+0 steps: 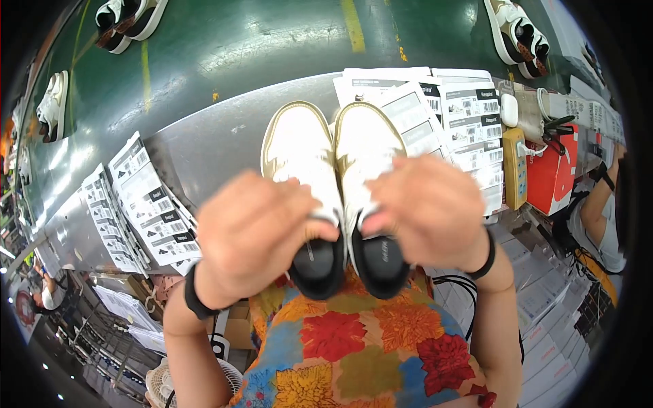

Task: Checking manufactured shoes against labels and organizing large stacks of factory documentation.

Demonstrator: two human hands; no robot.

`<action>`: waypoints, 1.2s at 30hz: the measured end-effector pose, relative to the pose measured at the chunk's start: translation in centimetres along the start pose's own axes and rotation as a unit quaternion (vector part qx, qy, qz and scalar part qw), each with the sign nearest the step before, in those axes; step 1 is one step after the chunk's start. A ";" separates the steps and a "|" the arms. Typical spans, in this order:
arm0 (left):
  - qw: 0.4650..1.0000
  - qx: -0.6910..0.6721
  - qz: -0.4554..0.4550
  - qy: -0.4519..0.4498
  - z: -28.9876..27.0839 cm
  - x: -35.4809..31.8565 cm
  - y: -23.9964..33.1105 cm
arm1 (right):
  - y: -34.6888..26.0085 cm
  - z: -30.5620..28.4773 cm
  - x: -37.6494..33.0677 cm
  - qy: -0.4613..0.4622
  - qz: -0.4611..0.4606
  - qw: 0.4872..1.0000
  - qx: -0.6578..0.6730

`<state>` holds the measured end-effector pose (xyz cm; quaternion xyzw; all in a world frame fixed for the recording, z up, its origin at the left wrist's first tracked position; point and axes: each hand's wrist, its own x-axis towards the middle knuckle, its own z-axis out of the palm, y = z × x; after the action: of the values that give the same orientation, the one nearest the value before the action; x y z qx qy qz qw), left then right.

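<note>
**Two shoes held up, soles outward**

The left hand (252,231) has its fingers clamped on the left white shoe (303,183); the right hand (428,211) grips the right white shoe (367,170) likewise. The pair touch side by side, held above the grey counter (204,149), near label sheets (146,204).

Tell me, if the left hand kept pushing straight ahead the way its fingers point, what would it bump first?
The left hand already grips the left shoe, fingers curled round its heel end. Beyond the shoe lies the grey table, probably next, though depth is hard to judge. The right hand holds the right shoe.
</note>
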<state>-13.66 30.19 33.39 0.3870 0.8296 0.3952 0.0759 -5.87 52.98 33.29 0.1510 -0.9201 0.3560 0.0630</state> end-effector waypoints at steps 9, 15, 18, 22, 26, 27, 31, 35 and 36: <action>0.990 0.025 -0.121 -0.072 2.5 -3.9 -1.1 | -0.8 1.3 -2.8 -0.079 0.147 0.986 -0.017; 0.989 -0.032 -0.115 -0.088 0.0 0.7 0.0 | 0.3 -1.5 0.2 -0.110 0.158 0.980 0.045; 0.982 -0.024 -0.148 -0.113 -1.2 2.1 0.5 | 0.6 -2.4 1.3 -0.126 0.161 0.976 0.073; 0.974 0.025 -0.185 -0.130 -2.8 3.0 2.2 | 0.0 -2.8 1.8 -0.093 0.136 0.985 0.060; 0.971 -0.136 -0.190 0.044 -4.1 1.8 2.4 | -0.5 -4.1 1.3 0.005 0.158 0.973 0.168; 0.925 -0.282 -0.230 0.112 -4.4 2.0 2.3 | -0.3 -3.4 1.6 0.089 0.198 0.930 0.298; 0.618 -0.677 -0.257 0.307 -1.3 -0.4 -1.4 | 0.1 -1.7 1.0 0.184 0.348 0.699 0.597; 0.614 -0.690 -0.225 0.310 2.0 3.2 0.8 | 1.0 -1.6 2.5 0.143 0.285 0.692 0.647; 0.614 -0.691 -0.222 0.310 2.0 3.8 0.8 | 1.0 -1.4 2.8 0.133 0.274 0.686 0.661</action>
<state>-14.99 34.34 33.28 -0.1214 0.3460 0.9190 0.1448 -8.86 54.01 34.34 -0.1539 -0.4286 0.8897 -0.0317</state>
